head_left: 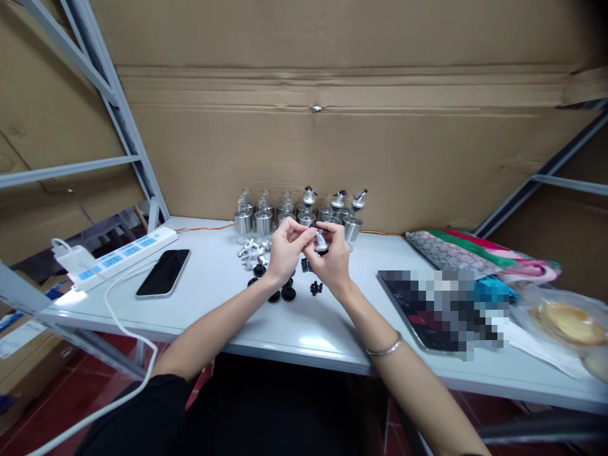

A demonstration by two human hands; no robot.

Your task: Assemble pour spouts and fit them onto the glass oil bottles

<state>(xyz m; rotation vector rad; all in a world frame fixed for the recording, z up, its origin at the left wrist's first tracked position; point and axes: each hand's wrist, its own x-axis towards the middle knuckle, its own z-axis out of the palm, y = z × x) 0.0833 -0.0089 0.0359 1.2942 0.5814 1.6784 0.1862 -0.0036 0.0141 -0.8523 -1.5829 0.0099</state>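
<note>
Both hands, left hand point(285, 250) and right hand point(332, 256), meet above a white counter point(213, 297), fingers pinched shut together on a small silver pourer spout point(319, 241). Black stoppers point(285, 292) and loose spouts point(251, 250) lie just beneath; metal-collared glass bottles point(304, 212) line the back. A dark phone point(164, 272) and power strip point(118, 253) sit left. No writing is legible. Cardboard point(332, 95) walls the space.
</note>
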